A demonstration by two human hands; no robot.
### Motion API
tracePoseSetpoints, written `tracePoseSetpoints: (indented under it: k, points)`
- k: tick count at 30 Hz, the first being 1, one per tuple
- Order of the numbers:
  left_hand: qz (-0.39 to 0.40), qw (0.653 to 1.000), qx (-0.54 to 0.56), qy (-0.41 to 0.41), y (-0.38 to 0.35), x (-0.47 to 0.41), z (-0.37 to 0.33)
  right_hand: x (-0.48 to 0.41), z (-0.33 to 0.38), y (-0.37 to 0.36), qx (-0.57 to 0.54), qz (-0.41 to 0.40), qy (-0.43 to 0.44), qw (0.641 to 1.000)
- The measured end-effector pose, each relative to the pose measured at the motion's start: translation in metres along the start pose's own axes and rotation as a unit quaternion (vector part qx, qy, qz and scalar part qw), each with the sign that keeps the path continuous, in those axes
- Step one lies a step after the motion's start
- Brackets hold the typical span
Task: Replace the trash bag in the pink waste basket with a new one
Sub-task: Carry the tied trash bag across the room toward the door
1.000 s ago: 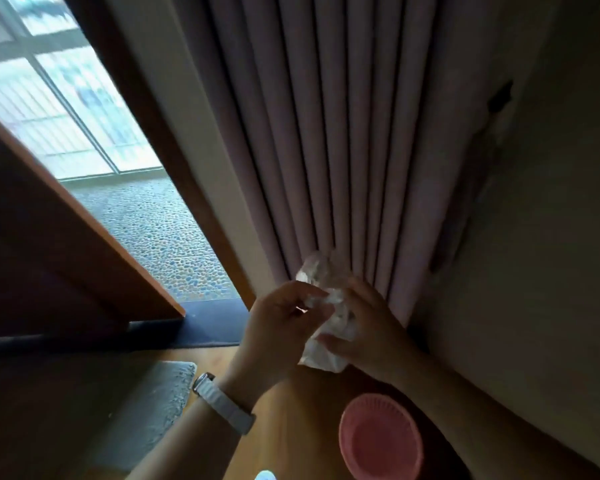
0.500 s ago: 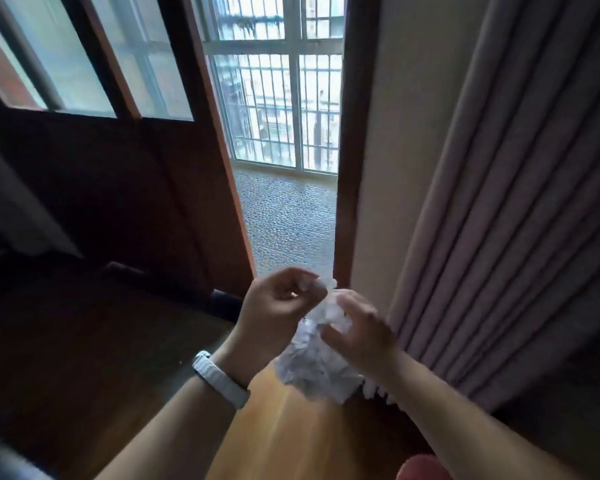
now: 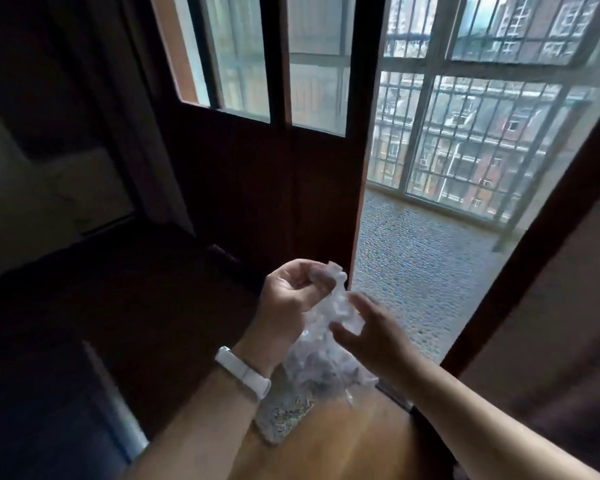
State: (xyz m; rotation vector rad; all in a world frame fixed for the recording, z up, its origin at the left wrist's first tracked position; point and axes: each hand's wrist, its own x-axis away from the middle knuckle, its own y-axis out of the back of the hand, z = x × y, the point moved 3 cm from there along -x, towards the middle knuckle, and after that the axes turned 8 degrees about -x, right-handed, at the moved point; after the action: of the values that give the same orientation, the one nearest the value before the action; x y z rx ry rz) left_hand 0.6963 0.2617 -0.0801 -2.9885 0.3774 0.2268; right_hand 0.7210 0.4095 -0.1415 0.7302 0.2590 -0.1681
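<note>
A: What are the hands doing?
B: The left hand (image 3: 291, 299) is closed, pinching the top of a crumpled clear trash bag (image 3: 326, 344). The right hand (image 3: 371, 334) is loosely open, fingers touching the bag's side.
A: Around them?
B: A white wristband (image 3: 244, 372) on the left wrist, wooden floor (image 3: 343, 441) below, a dark glazed door (image 3: 291, 161) ahead.

Wood floor (image 3: 343, 441), speckled mat (image 3: 284, 415) on it, pebbled balcony floor (image 3: 413, 271) beyond.

Crumpled clear trash bag (image 3: 329, 327), top bunched, rest hanging down loose and wrinkled above the wooden floor (image 3: 343, 441).
</note>
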Motion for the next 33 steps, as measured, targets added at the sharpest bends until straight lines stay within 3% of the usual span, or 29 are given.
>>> tracePoseSetpoints:
  k: [9,19,33]
  points:
    - [-0.105,0.993,-0.042,0.016,0.088,-0.057,0.008,-0.103,0.02,-0.087,-0.062,0.082,0.052,0.993]
    - [-0.208,0.975,-0.05,0.063,0.175,-0.197,0.046,-0.274,0.006,-0.182,-0.093,0.202,0.078,0.972]
    - [-0.362,0.93,-0.046,0.047,0.306,-0.312,0.031,-0.435,0.066,-0.286,-0.109,0.259,0.166,0.945]
